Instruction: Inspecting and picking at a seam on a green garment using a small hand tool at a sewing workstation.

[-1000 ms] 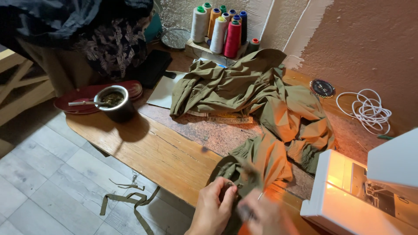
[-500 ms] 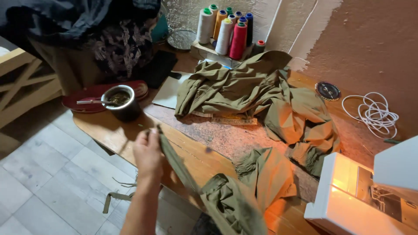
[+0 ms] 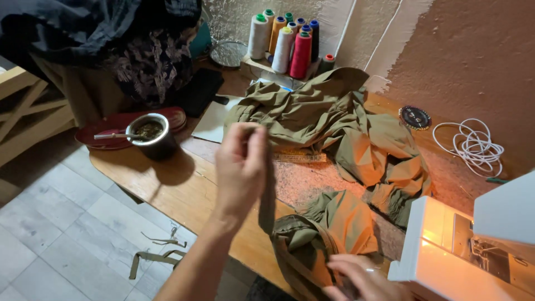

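Observation:
My left hand (image 3: 241,167) is raised over the wooden table (image 3: 167,187) and pinches a narrow olive fabric strip (image 3: 267,195) that hangs down taut from it. The strip runs into a bunched olive garment piece (image 3: 329,228) at the table's front edge. My right hand (image 3: 362,278) rests on that bunch near the bottom of the view, fingers pressing the cloth. A larger heap of olive fabric (image 3: 329,120) lies further back on the table. The white sewing machine (image 3: 473,251) stands at the right, its lamp lit.
Several thread cones (image 3: 284,39) stand at the back by the wall. A metal cup with a straw (image 3: 153,131) sits on a red tray at the left. A coiled white cord (image 3: 471,145) and a round black disc (image 3: 414,117) lie at right. Fabric scraps (image 3: 156,256) lie on the tiled floor.
My left hand pulled the olive strip out to the left, then lifted it higher toward the middle. My right hand dropped out of view and now shows again on the bunched cloth.

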